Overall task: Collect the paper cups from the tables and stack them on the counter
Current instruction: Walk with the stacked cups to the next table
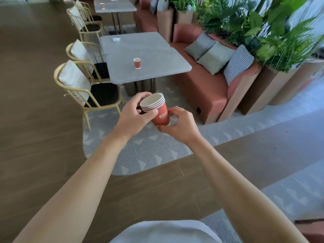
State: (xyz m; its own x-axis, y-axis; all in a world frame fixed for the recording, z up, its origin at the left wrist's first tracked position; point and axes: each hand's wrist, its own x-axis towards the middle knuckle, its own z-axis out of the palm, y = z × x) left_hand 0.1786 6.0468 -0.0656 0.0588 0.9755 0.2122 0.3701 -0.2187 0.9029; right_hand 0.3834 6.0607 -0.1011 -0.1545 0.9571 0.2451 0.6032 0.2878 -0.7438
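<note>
A stack of several red paper cups (158,110) with white rims is held in front of me above the floor. My left hand (135,114) grips the stack near its rims, fingers curled round it. My right hand (178,123) holds the stack's base from the right and below. A single red paper cup (137,63) stands upright on the near grey table (157,67). Another red cup (101,5) stands on the far grey table (122,6).
Yellow-framed chairs (87,92) with black seats line the tables' left side. A terracotta bench (201,88) with cushions and tall planters (263,41) run along the right. A crumpled napkin (116,39) lies on the near table. Wooden floor lies to the left, a patterned rug below.
</note>
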